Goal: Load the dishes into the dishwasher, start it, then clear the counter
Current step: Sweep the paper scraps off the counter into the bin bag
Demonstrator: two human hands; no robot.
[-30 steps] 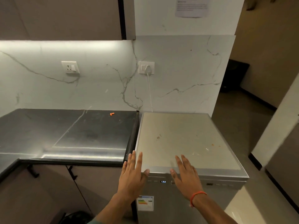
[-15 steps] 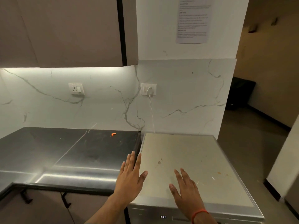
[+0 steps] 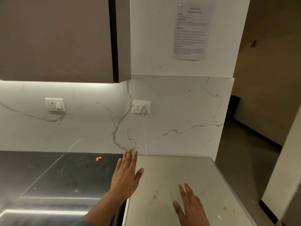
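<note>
The dishwasher's stained beige top [image 3: 187,173] fills the lower right; its front and door are below the frame. My left hand [image 3: 126,175] is held flat with fingers spread over the seam between the dark counter [image 3: 53,173] and the dishwasher top. Lower right, my right hand [image 3: 189,207] hovers flat and open over the dishwasher top. Neither hand holds anything. A small orange scrap [image 3: 98,158] lies on the counter near the wall. No dishes are in view.
A white plug and cord [image 3: 143,110] run from a wall socket down behind the dishwasher. A second socket [image 3: 55,104] sits to the left. A brown wall cabinet [image 3: 57,38] hangs above the counter. A printed sheet [image 3: 191,30] is taped on the wall. A dim passage [image 3: 254,128] opens at right.
The view has tilted upward, so the dishwasher front and its display dropped out of frame. Both hands stay flat and open, now further over the top surfaces.
</note>
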